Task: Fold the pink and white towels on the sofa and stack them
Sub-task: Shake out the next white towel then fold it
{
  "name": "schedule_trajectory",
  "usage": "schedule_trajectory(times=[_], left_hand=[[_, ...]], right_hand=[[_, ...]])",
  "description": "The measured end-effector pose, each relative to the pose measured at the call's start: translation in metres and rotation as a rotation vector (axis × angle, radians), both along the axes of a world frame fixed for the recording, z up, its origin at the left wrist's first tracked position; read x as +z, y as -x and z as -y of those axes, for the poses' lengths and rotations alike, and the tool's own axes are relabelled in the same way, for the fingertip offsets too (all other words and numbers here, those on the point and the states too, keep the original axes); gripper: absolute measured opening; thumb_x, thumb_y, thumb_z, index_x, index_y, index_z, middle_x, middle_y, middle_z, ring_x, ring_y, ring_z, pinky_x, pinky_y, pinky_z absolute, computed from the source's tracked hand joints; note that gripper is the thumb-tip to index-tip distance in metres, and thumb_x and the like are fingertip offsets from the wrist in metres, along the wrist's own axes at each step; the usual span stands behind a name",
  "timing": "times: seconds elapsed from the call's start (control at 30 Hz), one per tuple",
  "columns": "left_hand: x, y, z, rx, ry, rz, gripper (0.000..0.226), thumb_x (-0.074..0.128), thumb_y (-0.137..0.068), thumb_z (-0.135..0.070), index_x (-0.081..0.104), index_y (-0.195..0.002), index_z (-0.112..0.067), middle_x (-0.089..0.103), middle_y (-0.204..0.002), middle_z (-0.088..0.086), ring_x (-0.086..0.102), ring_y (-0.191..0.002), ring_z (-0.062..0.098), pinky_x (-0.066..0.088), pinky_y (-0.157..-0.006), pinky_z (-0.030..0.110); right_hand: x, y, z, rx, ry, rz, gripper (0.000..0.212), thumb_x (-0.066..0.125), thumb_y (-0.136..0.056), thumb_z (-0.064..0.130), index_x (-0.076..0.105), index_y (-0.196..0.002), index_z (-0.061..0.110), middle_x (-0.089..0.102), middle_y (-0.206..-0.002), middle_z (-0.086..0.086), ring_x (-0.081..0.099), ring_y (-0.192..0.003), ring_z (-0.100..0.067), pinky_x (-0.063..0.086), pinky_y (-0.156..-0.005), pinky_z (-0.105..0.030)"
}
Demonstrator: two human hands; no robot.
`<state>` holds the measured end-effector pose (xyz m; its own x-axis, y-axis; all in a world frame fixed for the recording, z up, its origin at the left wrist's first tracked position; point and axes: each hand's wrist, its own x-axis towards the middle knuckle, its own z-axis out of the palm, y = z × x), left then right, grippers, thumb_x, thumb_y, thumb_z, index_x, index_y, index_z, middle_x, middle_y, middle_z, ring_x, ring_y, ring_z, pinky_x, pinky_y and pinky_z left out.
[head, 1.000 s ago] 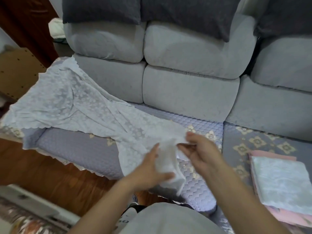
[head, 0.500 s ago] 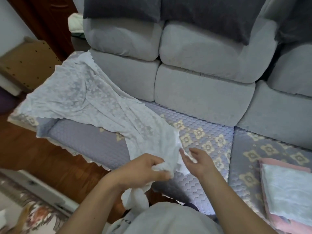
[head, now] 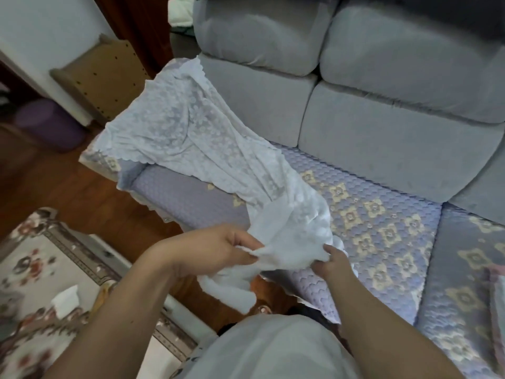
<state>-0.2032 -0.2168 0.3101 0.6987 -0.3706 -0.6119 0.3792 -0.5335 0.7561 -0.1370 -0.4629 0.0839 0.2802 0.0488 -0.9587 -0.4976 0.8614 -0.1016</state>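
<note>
A white lacy towel (head: pixel 191 149) lies crumpled across the left end of the sofa seat (head: pixel 382 231), its near end bunched up at the seat's front edge. My left hand (head: pixel 218 250) grips that bunched end, and a loose tail of cloth hangs below it. My right hand (head: pixel 332 262) pinches the same bunched end from the right. At the far right edge, a sliver of the pink folded towel stack (head: pixel 496 285) shows on the seat.
Grey back cushions (head: pixel 396 110) rise behind the seat. A wooden floor (head: pixel 68 187) and a patterned rug (head: pixel 41 283) lie to the left, with a brown cardboard piece (head: pixel 109 75) and a purple bin (head: pixel 46 124) beyond. My knee in light cloth fills the bottom centre.
The view has swung left, so the folded stack has slid almost out of frame. Both hands have drawn the towel's end down to the seat's front edge.
</note>
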Motion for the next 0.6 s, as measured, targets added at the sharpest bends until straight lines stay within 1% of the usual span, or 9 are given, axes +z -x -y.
schedule_trajectory(times=[0.07,0.17,0.27,0.3,0.37,0.43,0.47,0.53,0.6], left_hand=[[-0.007,0.008,-0.027,-0.028,-0.097,-0.018,0.026,0.058,-0.100,-0.019,0.079,-0.103,-0.034,0.078,-0.096,-0.009,0.068,-0.085,0.014,0.056,-0.079,0.038],[-0.024,0.027,-0.068,0.020,-0.216,-0.087,0.021,0.060,-0.098,-0.023,0.076,-0.103,-0.035,0.077,-0.094,-0.007,0.070,-0.084,0.012,0.057,-0.067,0.030],[-0.043,0.043,-0.082,0.109,-0.174,-0.190,0.024,0.072,-0.090,-0.031,0.072,-0.114,-0.034,0.077,-0.101,-0.009,0.073,-0.090,0.010,0.062,-0.077,0.037],[-0.049,0.046,-0.081,0.102,-0.174,-0.203,0.025,0.074,-0.089,-0.031,0.072,-0.114,-0.032,0.076,-0.098,-0.011,0.072,-0.085,0.005,0.061,-0.072,0.031],[-0.061,0.047,-0.078,0.059,-0.222,-0.206,0.020,0.071,-0.091,-0.036,0.074,-0.108,-0.026,0.074,-0.089,-0.014,0.066,-0.074,-0.002,0.051,-0.062,0.017],[-0.072,0.047,-0.075,0.047,-0.241,-0.196,0.023,0.065,-0.093,-0.044,0.076,-0.098,-0.024,0.070,-0.084,-0.013,0.062,-0.077,0.002,0.046,-0.070,0.020],[-0.076,0.047,-0.072,0.088,-0.212,-0.181,0.022,0.062,-0.094,-0.044,0.075,-0.093,-0.026,0.070,-0.084,-0.013,0.063,-0.080,0.005,0.046,-0.075,0.023],[-0.080,0.044,-0.059,0.247,-0.152,-0.107,0.017,0.058,-0.099,-0.035,0.073,-0.092,-0.036,0.073,-0.091,-0.019,0.067,-0.090,0.003,0.048,-0.080,0.023],[-0.086,0.039,-0.038,0.420,-0.183,0.052,0.017,0.057,-0.100,-0.030,0.066,-0.107,-0.042,0.067,-0.110,-0.022,0.063,-0.108,0.002,0.046,-0.086,0.021]], right_hand=[[-0.005,-0.010,0.017,0.023,0.107,-0.117,0.040,0.048,-0.102,0.016,0.043,-0.141,0.013,0.048,-0.138,-0.008,0.053,-0.119,-0.022,0.043,-0.100,-0.024],[0.027,-0.010,0.039,0.317,0.419,0.151,0.033,0.046,-0.100,0.002,0.051,-0.130,0.013,0.059,-0.122,-0.004,0.057,-0.093,-0.016,0.049,-0.071,-0.016],[0.049,-0.018,0.053,0.633,0.748,0.389,0.037,0.064,-0.084,-0.012,0.060,-0.117,0.004,0.065,-0.097,-0.007,0.062,-0.081,-0.023,0.045,-0.051,-0.006],[0.060,-0.028,0.054,0.605,0.811,0.360,0.029,0.064,-0.085,-0.009,0.061,-0.112,0.001,0.066,-0.099,-0.013,0.060,-0.081,-0.029,0.043,-0.049,-0.007],[0.083,-0.043,0.052,0.625,1.149,0.265,0.019,0.061,-0.090,0.006,0.063,-0.108,0.003,0.066,-0.107,-0.018,0.053,-0.081,-0.028,0.041,-0.050,-0.016],[0.106,-0.065,0.043,0.454,1.110,0.389,0.025,0.055,-0.094,0.011,0.065,-0.116,0.003,0.067,-0.106,-0.014,0.061,-0.086,-0.024,0.046,-0.064,-0.026],[0.117,-0.069,0.033,0.554,1.046,0.544,0.021,0.056,-0.095,0.009,0.068,-0.112,0.005,0.069,-0.101,-0.011,0.066,-0.084,-0.024,0.048,-0.067,-0.026],[0.142,-0.059,0.012,1.007,0.820,0.827,0.016,0.060,-0.095,0.008,0.074,-0.103,0.007,0.076,-0.096,-0.009,0.072,-0.081,-0.024,0.055,-0.071,-0.029],[0.152,-0.044,0.003,1.313,0.719,0.925,0.020,0.057,-0.096,0.004,0.075,-0.100,0.011,0.078,-0.089,-0.004,0.073,-0.080,-0.020,0.056,-0.072,-0.032]])
